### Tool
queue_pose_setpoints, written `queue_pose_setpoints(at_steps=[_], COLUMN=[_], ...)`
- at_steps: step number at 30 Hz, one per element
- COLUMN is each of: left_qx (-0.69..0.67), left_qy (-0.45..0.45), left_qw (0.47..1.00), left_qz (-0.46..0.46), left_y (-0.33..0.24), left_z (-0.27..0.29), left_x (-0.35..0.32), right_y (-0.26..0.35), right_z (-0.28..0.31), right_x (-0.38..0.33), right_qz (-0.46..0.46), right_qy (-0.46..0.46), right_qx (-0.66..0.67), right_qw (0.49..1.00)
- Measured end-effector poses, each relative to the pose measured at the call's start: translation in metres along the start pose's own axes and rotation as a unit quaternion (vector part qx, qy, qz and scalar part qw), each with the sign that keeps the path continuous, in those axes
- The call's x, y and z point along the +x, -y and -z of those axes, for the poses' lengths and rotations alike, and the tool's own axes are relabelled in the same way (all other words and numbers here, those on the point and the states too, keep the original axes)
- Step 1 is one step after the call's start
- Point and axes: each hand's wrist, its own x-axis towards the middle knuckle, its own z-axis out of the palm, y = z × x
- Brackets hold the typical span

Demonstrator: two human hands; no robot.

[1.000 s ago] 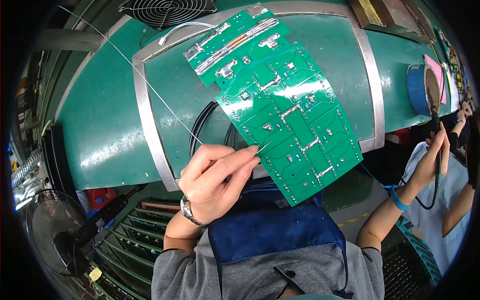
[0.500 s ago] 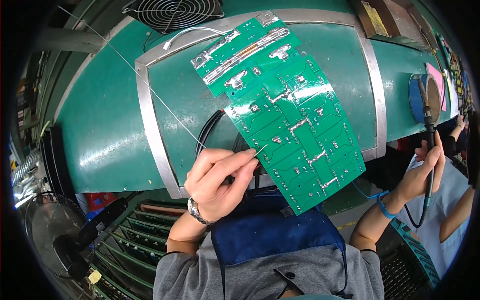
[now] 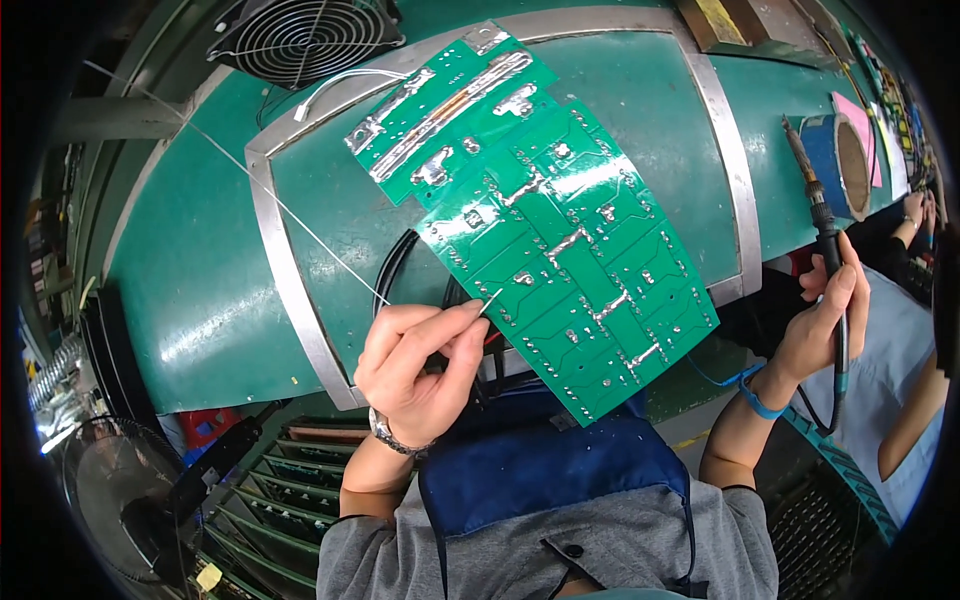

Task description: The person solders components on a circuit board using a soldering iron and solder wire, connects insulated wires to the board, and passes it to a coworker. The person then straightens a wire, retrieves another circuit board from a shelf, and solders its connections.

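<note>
A green circuit board (image 3: 590, 290), solder side up, lies tilted at the middle, with shiny solder joints and thick silvery strips at its far end. My left hand (image 3: 418, 365) is closed in a pinch on a thin solder wire (image 3: 275, 192). The wire runs off to the far left, and its short free end points over the board's left edge. Off to the right of the board, my right hand (image 3: 828, 325) grips a soldering iron (image 3: 824, 222) by its handle. The iron's tip points up and away, beside a blue roll (image 3: 822, 165), apart from the board.
A metal frame (image 3: 290, 290) surrounds the work spot on the green table (image 3: 190, 300). A black fan (image 3: 310, 40) stands at the far left, a metal box (image 3: 760, 35) far right. Racked boards (image 3: 270, 500) sit below left. Another person's hand (image 3: 912, 208) shows at the right.
The soldering iron has swung, its tip now leaning further left and away from me. The whole view has shifted slightly; my left hand keeps its pinch beside the board.
</note>
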Motion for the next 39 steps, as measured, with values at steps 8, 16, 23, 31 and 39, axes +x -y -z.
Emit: queue_pose_setpoints(at_steps=[8,16,23,31,39], left_qx=[0.010,-0.003,-0.008,-0.004,-0.013], left_qy=[-0.011,-0.037,-0.052,-0.052,-0.049], left_qw=[1.000,0.999,0.998,0.998,0.998], left_qz=[0.006,0.029,0.029,0.024,0.021], left_y=[0.000,0.002,0.006,0.007,0.007], left_z=[-0.003,-0.008,-0.012,-0.011,-0.013], left_x=[-0.002,-0.008,-0.011,-0.014,-0.016], right_y=[0.001,0.005,0.004,-0.002,-0.001], right_z=[0.002,0.003,0.010,0.018,0.024], right_x=[-0.004,-0.008,-0.014,-0.019,-0.027], right_qz=[-0.013,-0.014,-0.005,0.013,0.023], right_qy=[0.000,-0.007,-0.008,0.014,0.023], right_qx=[0.007,0.007,0.029,0.074,0.090], right_qw=[1.000,1.000,1.000,0.997,0.995])
